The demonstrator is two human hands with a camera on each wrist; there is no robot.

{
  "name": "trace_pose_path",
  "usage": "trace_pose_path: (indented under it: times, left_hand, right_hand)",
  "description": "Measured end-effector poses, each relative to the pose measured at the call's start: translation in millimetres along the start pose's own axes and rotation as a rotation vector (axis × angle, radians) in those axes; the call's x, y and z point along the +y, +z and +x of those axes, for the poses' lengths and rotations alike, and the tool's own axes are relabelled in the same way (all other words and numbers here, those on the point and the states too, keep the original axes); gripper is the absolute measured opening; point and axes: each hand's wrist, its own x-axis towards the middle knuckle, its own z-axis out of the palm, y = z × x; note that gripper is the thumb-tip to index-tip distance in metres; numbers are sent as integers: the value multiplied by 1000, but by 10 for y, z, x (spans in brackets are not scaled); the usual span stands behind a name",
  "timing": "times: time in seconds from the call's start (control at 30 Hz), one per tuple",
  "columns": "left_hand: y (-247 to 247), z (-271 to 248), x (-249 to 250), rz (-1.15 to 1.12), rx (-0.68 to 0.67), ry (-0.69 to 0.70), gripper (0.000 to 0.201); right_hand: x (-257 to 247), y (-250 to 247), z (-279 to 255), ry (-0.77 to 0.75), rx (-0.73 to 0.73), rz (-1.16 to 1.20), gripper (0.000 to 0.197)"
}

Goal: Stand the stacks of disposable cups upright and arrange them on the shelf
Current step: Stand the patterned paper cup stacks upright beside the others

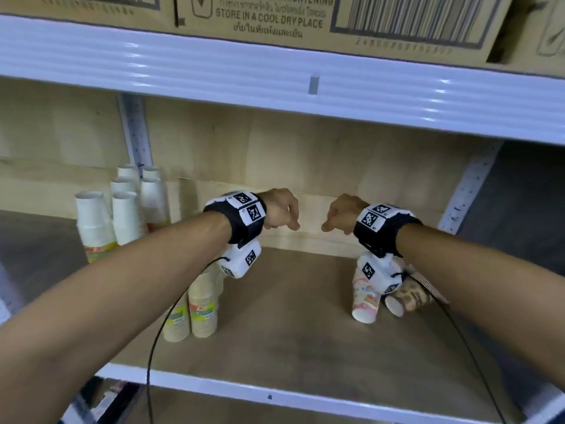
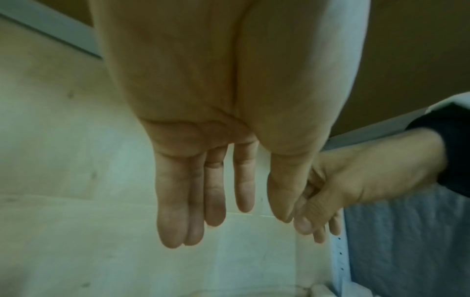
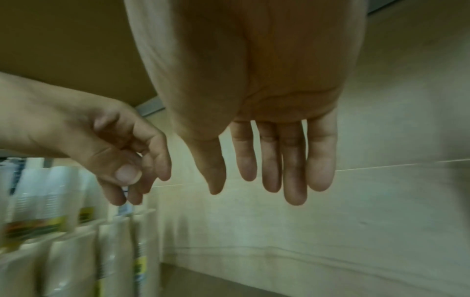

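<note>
In the head view several white cup stacks (image 1: 91,221) stand upright at the back left of the shelf board (image 1: 290,338). Two beige stacks (image 1: 203,304) stand nearer the front. A pastel printed stack (image 1: 365,298) is on the right, partly hidden by my wrist camera, so I cannot tell whether it stands or leans. A brown patterned stack (image 1: 408,296) lies on its side beside it. My left hand (image 1: 287,223) and right hand (image 1: 331,224) hang close together above the board near the back wall. The wrist views show the left hand (image 2: 264,211) and right hand (image 3: 232,183) with loose straight fingers, holding nothing.
A white upper shelf (image 1: 275,81) carrying cardboard boxes (image 1: 275,16) runs low overhead. Perforated uprights (image 1: 137,133) (image 1: 470,191) flank the bay. The board's white front edge (image 1: 275,393) is near me. Bare board lies between the beige stacks and the pastel stack.
</note>
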Motion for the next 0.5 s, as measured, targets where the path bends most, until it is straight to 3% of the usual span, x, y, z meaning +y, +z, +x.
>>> trace_pose_path:
  times: [0.17,0.3,0.5]
  left_hand:
    - [454,288,395,-15,-2,113,42]
    - [819,454,637,-62,-43,145,57]
    - [1383,605,910,-137,-107,168,77]
  right_hand:
    - [782,54,-49,162,48,-23,43]
    - [1224,198,-143,236,35,-103,32]
    - [1843,566,-296,234,-92,-69,58]
